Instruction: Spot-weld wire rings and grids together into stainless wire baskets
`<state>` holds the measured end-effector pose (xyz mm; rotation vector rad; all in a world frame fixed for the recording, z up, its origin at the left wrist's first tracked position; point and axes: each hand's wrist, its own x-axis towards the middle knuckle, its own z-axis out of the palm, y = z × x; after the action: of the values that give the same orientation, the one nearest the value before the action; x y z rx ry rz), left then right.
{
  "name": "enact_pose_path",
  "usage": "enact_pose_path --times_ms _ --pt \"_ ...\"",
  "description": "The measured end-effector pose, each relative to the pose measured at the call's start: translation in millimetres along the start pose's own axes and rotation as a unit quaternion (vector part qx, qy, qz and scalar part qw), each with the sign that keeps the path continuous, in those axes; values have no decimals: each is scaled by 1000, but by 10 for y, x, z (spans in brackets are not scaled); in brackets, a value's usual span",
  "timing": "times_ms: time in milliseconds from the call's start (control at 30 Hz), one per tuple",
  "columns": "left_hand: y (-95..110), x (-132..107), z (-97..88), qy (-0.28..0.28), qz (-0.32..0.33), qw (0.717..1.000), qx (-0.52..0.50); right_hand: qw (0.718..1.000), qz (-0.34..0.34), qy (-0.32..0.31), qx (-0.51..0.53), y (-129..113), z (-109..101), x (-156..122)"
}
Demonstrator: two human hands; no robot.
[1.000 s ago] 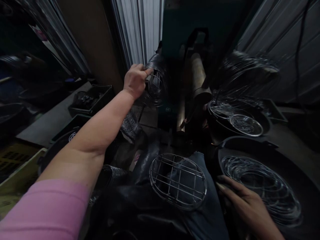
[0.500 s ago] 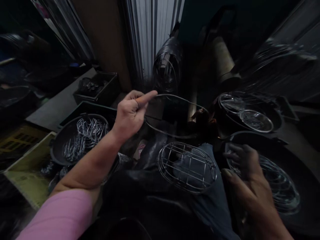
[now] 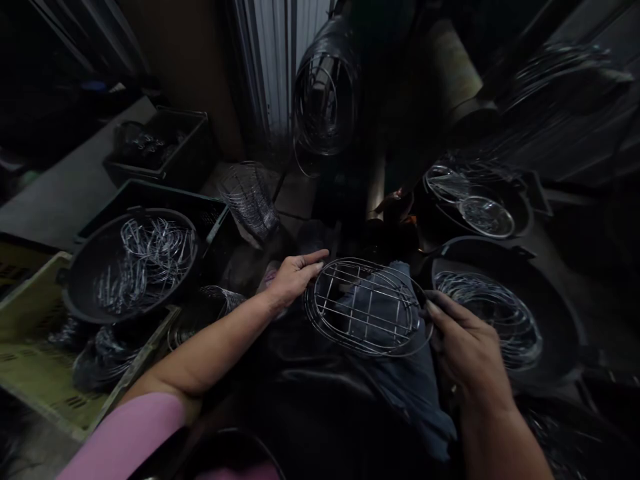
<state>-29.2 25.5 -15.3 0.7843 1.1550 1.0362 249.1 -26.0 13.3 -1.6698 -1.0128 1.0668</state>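
Observation:
An oval wire grid (image 3: 367, 305) lies on my lap, over blue cloth. My left hand (image 3: 295, 277) rests at its left rim, fingers stretched toward the wire, holding the rim of a thin wire ring laid around the grid. My right hand (image 3: 463, 337) grips the right edge of that ring and grid, fingers curled. Just right of it stands a black basin (image 3: 560, 313) holding several loose wire rings (image 3: 487, 313).
At left a black bowl (image 3: 80, 267) of bent wire pieces sits in a green crate beside a yellow crate (image 3: 35, 373). A bundle of wire rings (image 3: 325, 93) hangs ahead. Another basin with rings and a metal dish (image 3: 487, 217) stands at the back right.
My left hand came down from the hanging ring bundle with one wire ring and set it around the grid. My right hand left the basin and took the grid's right edge.

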Motion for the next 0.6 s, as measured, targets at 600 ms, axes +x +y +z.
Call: enact_pose_path --times_ms 600 --pt "-155 53 15 -50 13 998 -34 999 19 -45 -15 230 -71 178"
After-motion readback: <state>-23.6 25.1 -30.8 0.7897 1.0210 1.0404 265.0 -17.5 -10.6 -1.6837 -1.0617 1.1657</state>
